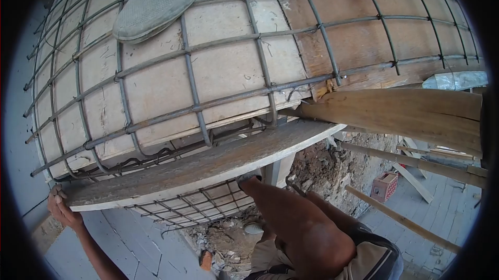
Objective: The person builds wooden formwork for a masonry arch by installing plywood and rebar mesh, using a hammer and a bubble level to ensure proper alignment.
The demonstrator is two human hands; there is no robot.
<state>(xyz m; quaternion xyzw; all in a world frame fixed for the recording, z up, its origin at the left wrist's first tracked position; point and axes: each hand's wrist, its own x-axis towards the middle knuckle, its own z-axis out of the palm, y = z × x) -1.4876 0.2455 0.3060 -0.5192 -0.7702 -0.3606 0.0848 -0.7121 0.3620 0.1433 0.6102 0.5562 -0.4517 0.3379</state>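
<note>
My left hand (63, 208) is wrapped round the left end of a long wooden board (197, 168), its fingers over the top edge. The board runs below the rim of a rebar grid (192, 106) laid over pale plywood sheets (150, 69). A bare leg with bent knee (322, 238) rises in front of me, its lower end reaching the board's underside. Behind it, partly seen, is what looks like my right arm (325, 206). That hand's fingers are hidden. A thin dark bar (297, 188) shows near its end; I cannot make out its kind.
Someone's grey shoe (161, 7) rests on the grid. A thick timber beam (400, 116) juts out at right. Below are another mesh (200, 199), rough earth and rubble, several slanting poles (400, 217), a red crate (384, 185) and grey floor panels (130, 241).
</note>
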